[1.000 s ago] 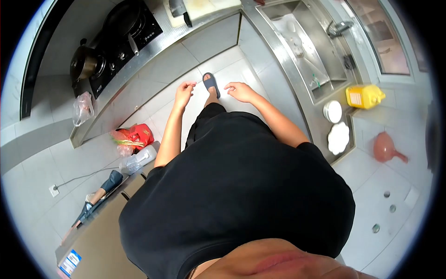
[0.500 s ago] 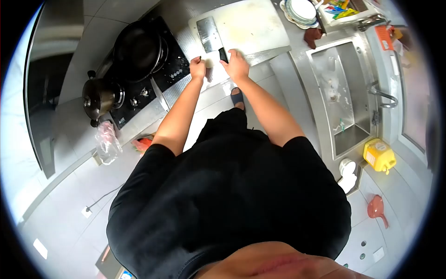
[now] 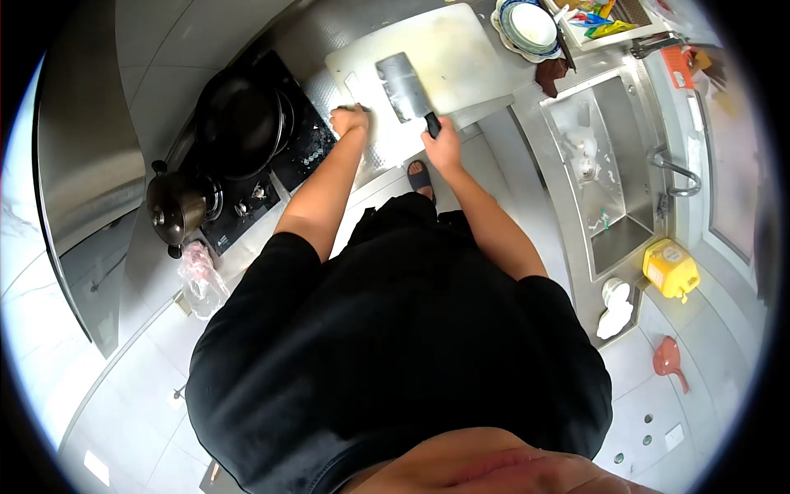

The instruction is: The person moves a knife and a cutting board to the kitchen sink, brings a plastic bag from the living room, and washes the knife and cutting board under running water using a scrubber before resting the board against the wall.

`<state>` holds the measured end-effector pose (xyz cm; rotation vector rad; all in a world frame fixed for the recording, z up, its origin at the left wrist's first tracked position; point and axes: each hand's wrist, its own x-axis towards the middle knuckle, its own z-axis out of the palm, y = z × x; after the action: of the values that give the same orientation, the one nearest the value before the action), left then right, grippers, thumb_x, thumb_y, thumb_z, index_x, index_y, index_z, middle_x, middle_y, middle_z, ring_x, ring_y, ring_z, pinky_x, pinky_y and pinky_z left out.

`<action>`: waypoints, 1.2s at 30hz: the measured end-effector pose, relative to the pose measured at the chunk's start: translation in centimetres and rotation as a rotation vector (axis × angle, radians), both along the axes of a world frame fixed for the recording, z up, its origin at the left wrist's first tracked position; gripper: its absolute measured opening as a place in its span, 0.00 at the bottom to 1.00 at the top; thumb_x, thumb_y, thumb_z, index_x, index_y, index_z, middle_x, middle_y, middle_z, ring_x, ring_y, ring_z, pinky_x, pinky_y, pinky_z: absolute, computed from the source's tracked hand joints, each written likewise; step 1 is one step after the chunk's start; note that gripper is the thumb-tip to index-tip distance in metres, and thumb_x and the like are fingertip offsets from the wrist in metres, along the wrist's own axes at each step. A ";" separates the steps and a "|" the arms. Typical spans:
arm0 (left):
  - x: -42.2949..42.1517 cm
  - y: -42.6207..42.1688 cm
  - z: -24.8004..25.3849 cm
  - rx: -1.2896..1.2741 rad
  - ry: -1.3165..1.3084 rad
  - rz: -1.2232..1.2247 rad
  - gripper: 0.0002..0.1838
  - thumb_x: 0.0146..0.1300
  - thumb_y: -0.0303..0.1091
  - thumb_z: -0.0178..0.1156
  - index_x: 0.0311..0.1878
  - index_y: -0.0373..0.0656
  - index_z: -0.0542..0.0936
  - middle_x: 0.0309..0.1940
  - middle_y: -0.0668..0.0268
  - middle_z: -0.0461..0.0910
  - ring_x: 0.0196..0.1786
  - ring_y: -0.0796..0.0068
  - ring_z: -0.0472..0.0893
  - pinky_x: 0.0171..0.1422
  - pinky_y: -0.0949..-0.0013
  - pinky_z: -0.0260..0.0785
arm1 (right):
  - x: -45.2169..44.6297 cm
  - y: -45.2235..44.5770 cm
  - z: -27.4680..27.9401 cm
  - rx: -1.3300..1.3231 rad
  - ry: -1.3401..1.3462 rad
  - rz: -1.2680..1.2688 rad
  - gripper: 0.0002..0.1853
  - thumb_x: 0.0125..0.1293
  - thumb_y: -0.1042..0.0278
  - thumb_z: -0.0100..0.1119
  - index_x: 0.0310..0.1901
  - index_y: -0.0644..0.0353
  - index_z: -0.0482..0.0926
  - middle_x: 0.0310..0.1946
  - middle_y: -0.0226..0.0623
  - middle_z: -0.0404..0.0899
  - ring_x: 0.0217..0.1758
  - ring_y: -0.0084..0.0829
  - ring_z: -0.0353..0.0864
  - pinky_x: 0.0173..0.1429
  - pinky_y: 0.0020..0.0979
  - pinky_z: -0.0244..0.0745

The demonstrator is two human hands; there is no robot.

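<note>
Currently, right hand (image 3: pixel 444 145): cleaver (image 3: pixel 401 86) gripped, fingers closed.
Left hand (image 3: pixel 350 119): fingers curled, contents unclear.
Board (image 3: pixel 465 62), near edge: cleaver could be dropped if loosened.

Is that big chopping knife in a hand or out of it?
In: the right hand grips the cleaver by its black handle.

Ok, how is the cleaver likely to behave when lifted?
The cleaver should stay stiff; its blade looks straight and metallic. It will probably feel blade-heavy, since the broad blade outsizes the black handle in the right hand. Being flat-sided, it seems unlikely to roll.
</note>
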<state>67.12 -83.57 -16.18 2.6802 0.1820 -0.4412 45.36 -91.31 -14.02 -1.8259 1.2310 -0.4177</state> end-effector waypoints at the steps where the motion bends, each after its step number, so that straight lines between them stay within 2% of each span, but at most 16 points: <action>1: 0.3 0.1 0.3 0.015 0.006 -0.035 0.34 0.60 0.54 0.72 0.56 0.35 0.73 0.56 0.45 0.80 0.59 0.45 0.82 0.67 0.52 0.74 | -1.6 -0.2 0.1 0.047 -0.011 -0.034 0.23 0.61 0.63 0.69 0.54 0.66 0.75 0.45 0.56 0.84 0.50 0.57 0.84 0.55 0.46 0.79; 2: 0.0 0.0 0.5 0.006 -0.041 -0.036 0.30 0.61 0.48 0.73 0.54 0.34 0.74 0.54 0.45 0.80 0.58 0.45 0.81 0.66 0.51 0.74 | -3.1 -0.4 0.3 0.093 -0.023 -0.066 0.22 0.61 0.64 0.68 0.54 0.65 0.76 0.44 0.55 0.85 0.50 0.56 0.85 0.54 0.45 0.78; 6: -0.5 0.4 0.5 0.032 -0.119 -0.083 0.31 0.59 0.50 0.74 0.52 0.34 0.76 0.51 0.46 0.82 0.53 0.45 0.84 0.62 0.53 0.76 | -8.4 -0.6 1.1 0.114 -0.103 -0.132 0.20 0.62 0.64 0.68 0.52 0.64 0.76 0.41 0.50 0.85 0.46 0.51 0.86 0.52 0.42 0.78; 9: 0.4 1.0 1.5 0.039 -0.047 -0.198 0.28 0.53 0.53 0.74 0.45 0.37 0.84 0.45 0.48 0.87 0.50 0.49 0.87 0.59 0.54 0.79 | -10.8 -1.1 2.7 0.088 -0.108 -0.162 0.19 0.61 0.65 0.69 0.51 0.65 0.77 0.39 0.46 0.85 0.42 0.44 0.86 0.51 0.38 0.78; 12: 1.1 0.9 2.4 0.100 0.022 -0.285 0.29 0.50 0.53 0.73 0.45 0.36 0.86 0.47 0.46 0.87 0.51 0.48 0.87 0.59 0.54 0.79 | -12.2 -1.5 2.4 0.093 -0.092 -0.175 0.20 0.62 0.65 0.69 0.52 0.65 0.77 0.39 0.46 0.85 0.43 0.43 0.86 0.51 0.38 0.78; 22: -0.3 1.6 2.8 0.037 -0.058 -0.206 0.31 0.46 0.54 0.73 0.44 0.33 0.84 0.46 0.44 0.87 0.51 0.45 0.87 0.60 0.55 0.79 | -13.0 -2.9 2.5 0.035 -0.137 -0.125 0.23 0.62 0.64 0.72 0.54 0.65 0.76 0.41 0.46 0.85 0.44 0.42 0.87 0.50 0.37 0.79; 24: -0.4 2.2 3.0 -0.107 -0.033 -0.137 0.32 0.46 0.55 0.73 0.43 0.33 0.84 0.44 0.45 0.87 0.50 0.44 0.87 0.62 0.57 0.77 | -13.1 -2.8 3.0 0.027 -0.113 -0.112 0.23 0.62 0.65 0.72 0.54 0.66 0.76 0.40 0.46 0.85 0.44 0.40 0.87 0.51 0.36 0.79; 25: -0.1 2.7 2.1 -0.167 -0.072 -0.169 0.28 0.51 0.54 0.71 0.42 0.36 0.84 0.38 0.51 0.88 0.40 0.56 0.88 0.47 0.60 0.81 | -13.2 -2.7 2.9 0.024 -0.111 -0.114 0.23 0.62 0.65 0.72 0.54 0.66 0.76 0.40 0.46 0.85 0.44 0.40 0.87 0.51 0.36 0.79; 26: 0.6 3.4 1.3 -0.170 -0.070 -0.172 0.28 0.51 0.54 0.71 0.42 0.36 0.84 0.38 0.51 0.88 0.40 0.56 0.88 0.47 0.60 0.81 | -13.4 -2.7 2.8 0.047 -0.142 -0.111 0.23 0.62 0.65 0.71 0.55 0.66 0.76 0.41 0.45 0.85 0.44 0.38 0.87 0.51 0.35 0.79; 28: 1.1 4.4 1.3 -0.707 0.569 0.002 0.21 0.58 0.52 0.68 0.38 0.41 0.83 0.31 0.60 0.87 0.26 0.71 0.83 0.28 0.68 0.75 | -13.8 -2.4 2.9 0.066 -0.169 -0.113 0.23 0.63 0.66 0.71 0.55 0.66 0.76 0.41 0.45 0.85 0.44 0.35 0.86 0.52 0.34 0.78; 29: 0.7 4.0 0.6 -0.708 0.552 -0.017 0.22 0.65 0.55 0.65 0.33 0.42 0.81 0.24 0.64 0.83 0.17 0.78 0.75 0.17 0.73 0.63 | -14.0 -2.3 3.0 0.078 -0.193 -0.113 0.22 0.64 0.66 0.70 0.56 0.66 0.76 0.41 0.43 0.85 0.44 0.33 0.85 0.52 0.33 0.78; 31: -0.8 3.3 3.8 -0.711 0.585 -0.071 0.22 0.65 0.56 0.65 0.30 0.44 0.80 0.22 0.66 0.80 0.17 0.77 0.74 0.17 0.72 0.62 | -14.4 -2.0 2.6 0.086 -0.213 -0.115 0.22 0.64 0.67 0.70 0.56 0.66 0.75 0.42 0.42 0.85 0.45 0.30 0.84 0.52 0.31 0.77; 32: -1.3 3.0 5.0 -0.711 0.612 -0.123 0.23 0.65 0.57 0.66 0.28 0.46 0.79 0.20 0.68 0.78 0.16 0.76 0.74 0.18 0.71 0.61 | -14.7 -2.0 1.8 0.090 -0.248 -0.112 0.21 0.66 0.67 0.69 0.56 0.65 0.75 0.40 0.38 0.84 0.43 0.27 0.83 0.50 0.28 0.76; 33: -1.0 3.3 4.4 -0.731 0.741 -0.029 0.20 0.65 0.56 0.68 0.30 0.49 0.79 0.20 0.71 0.76 0.21 0.79 0.74 0.22 0.74 0.63 | -14.8 -2.0 1.8 0.093 -0.282 -0.108 0.20 0.67 0.68 0.68 0.57 0.64 0.75 0.38 0.34 0.82 0.41 0.23 0.81 0.47 0.25 0.75; 34: -1.0 3.5 3.9 -0.734 0.746 -0.035 0.20 0.65 0.56 0.68 0.30 0.49 0.79 0.20 0.71 0.76 0.21 0.79 0.74 0.22 0.74 0.63 | -15.1 -1.8 1.9 0.087 -0.280 -0.113 0.20 0.67 0.68 0.68 0.57 0.64 0.75 0.38 0.34 0.82 0.41 0.23 0.81 0.47 0.25 0.75; 36: -1.0 3.8 3.2 -1.084 0.874 -0.065 0.18 0.69 0.51 0.64 0.32 0.49 0.77 0.21 0.71 0.75 0.28 0.78 0.79 0.31 0.72 0.69 | -15.6 -1.7 2.4 0.251 -0.212 -0.162 0.21 0.67 0.68 0.68 0.58 0.63 0.74 0.37 0.31 0.81 0.39 0.21 0.80 0.45 0.23 0.74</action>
<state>66.16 -79.81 -13.00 1.3227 0.0598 -1.2652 29.71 -92.99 -11.59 -1.4379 1.2281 -0.5090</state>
